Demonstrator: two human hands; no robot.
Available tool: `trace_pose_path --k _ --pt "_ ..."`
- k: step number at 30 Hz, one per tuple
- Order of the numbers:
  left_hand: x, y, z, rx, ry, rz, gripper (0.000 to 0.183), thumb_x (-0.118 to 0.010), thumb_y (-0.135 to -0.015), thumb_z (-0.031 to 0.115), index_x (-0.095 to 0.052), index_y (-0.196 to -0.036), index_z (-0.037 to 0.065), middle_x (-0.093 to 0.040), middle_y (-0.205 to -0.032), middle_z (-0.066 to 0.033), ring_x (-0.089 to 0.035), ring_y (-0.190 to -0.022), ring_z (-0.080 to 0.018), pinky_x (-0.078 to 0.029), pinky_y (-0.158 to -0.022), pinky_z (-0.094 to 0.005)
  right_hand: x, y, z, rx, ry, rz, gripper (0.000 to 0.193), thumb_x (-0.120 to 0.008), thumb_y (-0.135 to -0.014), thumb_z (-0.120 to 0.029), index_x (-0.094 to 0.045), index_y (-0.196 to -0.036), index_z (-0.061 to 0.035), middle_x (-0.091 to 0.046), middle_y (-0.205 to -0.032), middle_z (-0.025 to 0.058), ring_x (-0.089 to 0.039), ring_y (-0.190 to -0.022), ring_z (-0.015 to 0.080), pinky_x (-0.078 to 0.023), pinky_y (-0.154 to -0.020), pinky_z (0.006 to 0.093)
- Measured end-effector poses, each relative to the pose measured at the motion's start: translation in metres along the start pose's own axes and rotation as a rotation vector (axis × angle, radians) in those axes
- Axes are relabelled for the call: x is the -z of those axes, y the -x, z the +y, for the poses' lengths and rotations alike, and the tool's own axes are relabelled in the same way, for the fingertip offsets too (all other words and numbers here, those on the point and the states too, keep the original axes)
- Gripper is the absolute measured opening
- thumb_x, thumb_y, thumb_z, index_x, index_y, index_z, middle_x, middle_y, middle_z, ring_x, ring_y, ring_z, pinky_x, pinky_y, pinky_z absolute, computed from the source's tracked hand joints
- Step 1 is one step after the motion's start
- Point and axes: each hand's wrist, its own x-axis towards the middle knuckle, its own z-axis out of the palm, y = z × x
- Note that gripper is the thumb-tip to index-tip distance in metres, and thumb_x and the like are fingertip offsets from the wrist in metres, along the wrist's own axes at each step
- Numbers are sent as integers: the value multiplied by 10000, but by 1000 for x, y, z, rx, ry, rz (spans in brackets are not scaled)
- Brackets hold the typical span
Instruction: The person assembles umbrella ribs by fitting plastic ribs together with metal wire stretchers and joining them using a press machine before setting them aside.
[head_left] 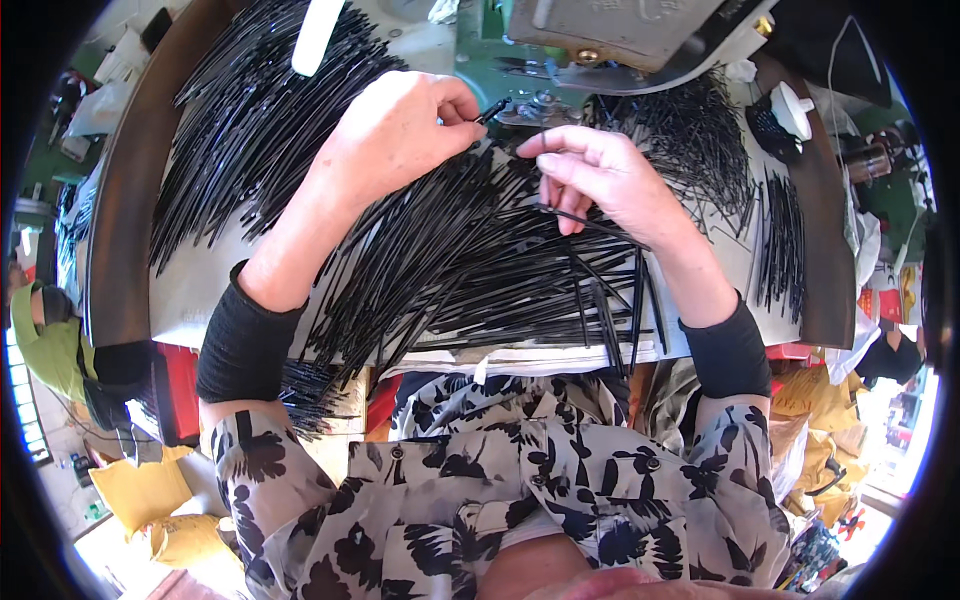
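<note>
My left hand [400, 130], its fingers closed in a pinch, grips a short dark piece [492, 110] that looks like the end of a black strip. It points toward the round metal part [540, 108] of the green machine [480, 60]. My right hand [610, 180] is bent beside that part, with a thin black strip [600, 228] running out across its lower fingers. Thumb and index finger there are close together; whether they pinch anything is unclear. Below both hands lies a loose heap of long black strips [400, 260].
A large pile of black strips [270, 110] covers the table's left side. Thinner, tangled black pieces [695, 140] lie right of the machine, beside a small row of strips [780, 240]. A grey machine head [610, 30] overhangs the work. Raised brown boards [120, 220] edge the table.
</note>
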Motion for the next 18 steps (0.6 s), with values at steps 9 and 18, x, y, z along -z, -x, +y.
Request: trace_pose_path --k 9,18 --pt "-12 -9 11 29 141 -26 260 -682 -765 198 -647 -921 -7 -654 -738 -115 -619 -633 -129 -487 -614 -257 5 -1 5 54 39 71 270 -471 -924 -153 -552 -1100 35 -588 -718 51 -593 -516 102 -434 -452 200" --pt "-16 -12 15 -11 92 35 256 -674 -779 200 -646 -938 2 -654 -729 -117 -639 -653 -140 -488 -610 -254 6 -1 -1 55 43 83 266 -481 -914 -150 -554 -1091 35 -588 -718 52 -590 -509 101 -436 -441 202"
